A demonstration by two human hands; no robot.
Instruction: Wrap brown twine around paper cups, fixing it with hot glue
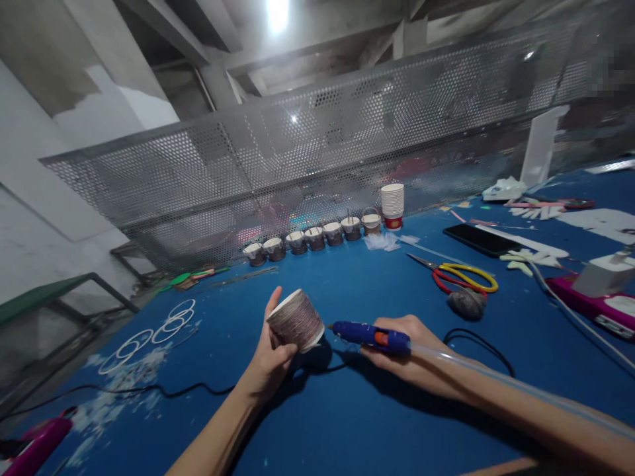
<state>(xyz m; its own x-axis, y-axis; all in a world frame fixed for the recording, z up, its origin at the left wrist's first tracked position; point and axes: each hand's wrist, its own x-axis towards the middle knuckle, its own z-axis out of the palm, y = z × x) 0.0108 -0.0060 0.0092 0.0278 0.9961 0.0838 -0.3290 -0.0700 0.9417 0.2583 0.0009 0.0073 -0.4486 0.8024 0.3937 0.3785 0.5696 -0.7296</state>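
Observation:
My left hand [272, 357] grips a paper cup [296, 322] wound with greyish-purple yarn, tilted on its side above the blue table. The cup's white rim faces up and left, its other end down and right. In my right hand [404, 357] is a blue hot glue gun [372, 336] with an orange part, a long clear glue stick trailing back over the forearm. The gun's nozzle points at the cup's lower right end; whether they touch I cannot tell. A ball of grey yarn [466, 303] lies by the scissors [459, 276], which have red and yellow handles.
Several wrapped cups [315, 238] line the back edge, beside stacked paper cups [393, 206]. White rings [171, 325] lie left. A black phone [481, 240] and magenta power strip [595, 304] sit right. A black cord [188, 389] crosses the table [347, 430]. Behind stands a perforated metal panel [307, 158].

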